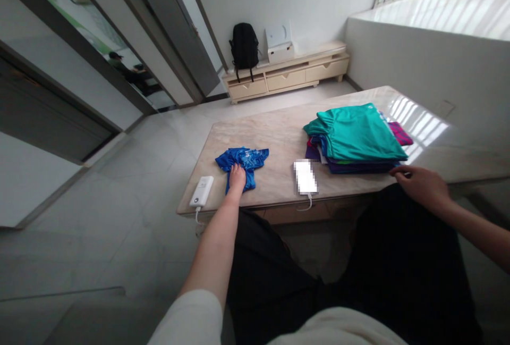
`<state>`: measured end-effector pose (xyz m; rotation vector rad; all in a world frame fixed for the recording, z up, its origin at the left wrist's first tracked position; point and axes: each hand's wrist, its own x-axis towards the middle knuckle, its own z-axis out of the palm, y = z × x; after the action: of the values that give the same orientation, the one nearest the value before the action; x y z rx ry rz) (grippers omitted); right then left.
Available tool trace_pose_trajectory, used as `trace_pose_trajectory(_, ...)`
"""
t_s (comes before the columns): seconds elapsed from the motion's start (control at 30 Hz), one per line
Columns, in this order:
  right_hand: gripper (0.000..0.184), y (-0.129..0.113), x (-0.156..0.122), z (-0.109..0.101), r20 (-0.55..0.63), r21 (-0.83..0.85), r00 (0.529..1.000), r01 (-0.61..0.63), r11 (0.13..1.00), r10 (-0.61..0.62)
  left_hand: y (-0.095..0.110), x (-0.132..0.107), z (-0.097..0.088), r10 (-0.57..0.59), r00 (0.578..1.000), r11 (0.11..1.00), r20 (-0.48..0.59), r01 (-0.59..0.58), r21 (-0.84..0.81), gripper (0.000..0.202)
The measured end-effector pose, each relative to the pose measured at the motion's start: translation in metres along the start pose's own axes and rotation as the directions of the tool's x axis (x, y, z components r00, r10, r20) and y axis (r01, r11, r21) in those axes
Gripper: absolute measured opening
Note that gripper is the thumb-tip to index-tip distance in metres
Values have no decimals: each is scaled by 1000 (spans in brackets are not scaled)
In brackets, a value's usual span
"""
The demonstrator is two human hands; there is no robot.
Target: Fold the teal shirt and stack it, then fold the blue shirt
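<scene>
My left hand [236, 177] presses flat, grip released, on the crumpled blue shirt [241, 162] near the counter [274, 132] edge, pinning it. My right hand [422, 185] rests loosely curled, grasping nothing, just beside the folded stack [354, 137], steadying its corner.

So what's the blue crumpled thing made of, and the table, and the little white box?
The blue garment under the left hand looks like thin, soft fabric: it bunches into folds. The table seems to be polished stone, maybe marble, since it has pale veins and mirrors the window light. The white box looks like smooth hard plastic, with a cable attached.
</scene>
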<state>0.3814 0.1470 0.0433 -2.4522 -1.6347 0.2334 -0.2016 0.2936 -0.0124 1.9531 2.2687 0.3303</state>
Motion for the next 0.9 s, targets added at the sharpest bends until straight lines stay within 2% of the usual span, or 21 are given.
trace_pose_trajectory(0.17,47,-2,-7,0,-1,-2,1000,-2,1000,2,7,-11,6,-47,999,998,-19,48,46,70)
trace_pose_trajectory(0.27,46,-4,-8,0,-5,-5,1000,10,1000,-10,9,-9,8,-53,998,997,26,52,50,77)
trace_pose_trajectory(0.4,45,-7,-4,0,5,-18,1000,22,1000,-22,4,-2,12,-49,996,998,69,46,52,66)
trace_pose_trajectory(0.57,45,-10,-1,-1,34,-32,999,28,999,-27,-1,-1,16,18,999,999,48,-19,28,59)
trace_pose_trajectory(0.73,46,-10,-2,-3,25,-23,1000,17,1000,-17,1,-1,10,79,997,996,20,-78,-51,47)
trace_pose_trajectory(0.8,45,-10,-3,-3,21,-12,1000,15,1000,-15,4,-3,6,66,998,994,-3,-66,-89,44)
trace_pose_trajectory(0.9,43,-10,-6,-3,21,10,1000,16,1000,-16,10,-7,-4,-13,999,990,-49,6,-140,40)
